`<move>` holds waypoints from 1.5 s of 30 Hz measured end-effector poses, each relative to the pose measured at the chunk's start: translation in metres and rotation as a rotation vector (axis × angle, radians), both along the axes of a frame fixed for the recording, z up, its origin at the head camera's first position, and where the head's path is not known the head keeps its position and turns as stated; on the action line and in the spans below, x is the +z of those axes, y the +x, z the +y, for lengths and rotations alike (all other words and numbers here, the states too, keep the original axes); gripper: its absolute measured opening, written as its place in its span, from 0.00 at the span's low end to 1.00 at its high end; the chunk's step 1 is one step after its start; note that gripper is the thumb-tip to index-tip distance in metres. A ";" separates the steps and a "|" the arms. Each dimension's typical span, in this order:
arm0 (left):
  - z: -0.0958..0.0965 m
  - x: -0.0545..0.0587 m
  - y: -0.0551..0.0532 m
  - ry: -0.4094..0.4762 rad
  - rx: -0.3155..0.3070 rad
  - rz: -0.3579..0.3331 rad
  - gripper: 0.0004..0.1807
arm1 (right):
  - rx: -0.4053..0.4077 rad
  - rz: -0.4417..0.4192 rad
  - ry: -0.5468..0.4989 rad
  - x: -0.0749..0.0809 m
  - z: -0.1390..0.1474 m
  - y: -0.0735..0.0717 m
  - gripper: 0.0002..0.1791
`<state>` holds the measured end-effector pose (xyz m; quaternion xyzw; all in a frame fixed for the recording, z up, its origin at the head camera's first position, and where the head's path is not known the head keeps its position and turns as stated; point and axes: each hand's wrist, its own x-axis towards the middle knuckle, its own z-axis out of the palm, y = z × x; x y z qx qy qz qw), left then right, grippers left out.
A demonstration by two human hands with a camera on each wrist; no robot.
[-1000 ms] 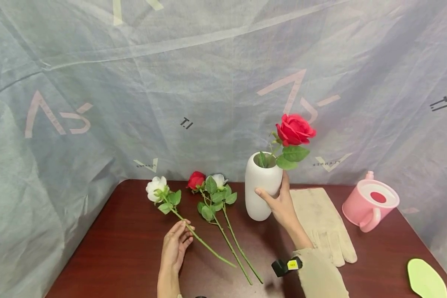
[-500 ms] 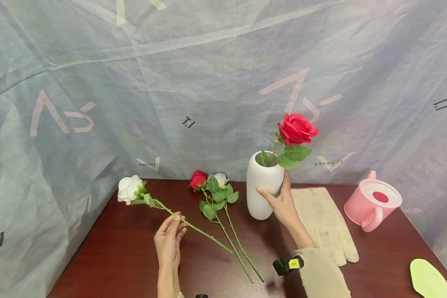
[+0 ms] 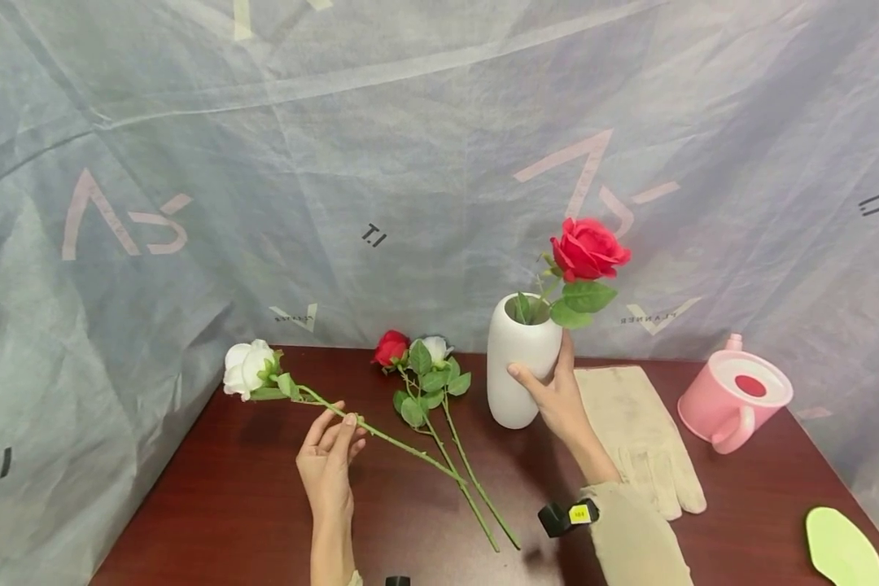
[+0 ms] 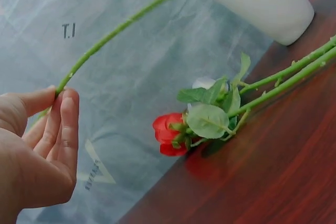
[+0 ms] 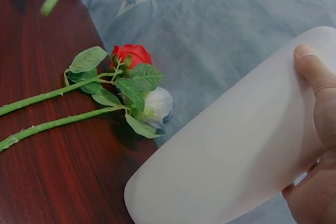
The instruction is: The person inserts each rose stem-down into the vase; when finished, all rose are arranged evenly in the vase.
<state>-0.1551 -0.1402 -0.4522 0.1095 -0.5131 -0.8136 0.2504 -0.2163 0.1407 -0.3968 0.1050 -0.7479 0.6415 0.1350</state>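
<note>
My left hand [image 3: 327, 464] pinches the green stem of a white rose [image 3: 249, 369] between thumb and fingers. Its bloom points to the left and the stem's lower end slants right, overlapping the lying stems in the head view. In the left wrist view the pinched stem [image 4: 113, 34] arcs up across the picture. My right hand [image 3: 560, 399] grips a white vase [image 3: 514, 382] from its right side, thumb across the front. One red rose [image 3: 589, 250] with green leaves stands in the vase, leaning right. A red rose [image 3: 391, 348] and another white rose [image 3: 436, 349] lie on the table between my hands.
A pair of cream gloves [image 3: 633, 423] lies right of the vase. Farther right stands a pink watering can [image 3: 728, 403], with a light green flat piece [image 3: 844, 547] near the front right edge. A grey cloth [image 3: 425, 163] hangs behind the dark red table [image 3: 227, 505].
The held white rose has swung left and been raised, its stem now flatter. My left hand has moved slightly left and up. The right hand keeps its grip on the vase.
</note>
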 end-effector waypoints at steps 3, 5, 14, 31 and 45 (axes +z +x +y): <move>0.000 0.005 0.001 -0.004 -0.016 -0.008 0.17 | -0.007 -0.005 0.000 -0.001 0.000 0.001 0.52; -0.001 0.008 0.002 -0.007 -0.026 -0.009 0.17 | -0.001 -0.007 -0.010 -0.002 -0.001 0.002 0.52; -0.004 0.030 -0.003 -0.099 -0.082 0.058 0.16 | 0.009 0.008 -0.012 -0.001 -0.002 -0.001 0.52; 0.010 0.087 -0.034 -0.167 -0.171 0.170 0.12 | -0.010 0.001 0.001 -0.026 0.008 -0.019 0.53; 0.057 0.182 -0.072 -0.315 -0.183 0.466 0.10 | 0.003 0.011 -0.030 -0.022 0.004 -0.014 0.53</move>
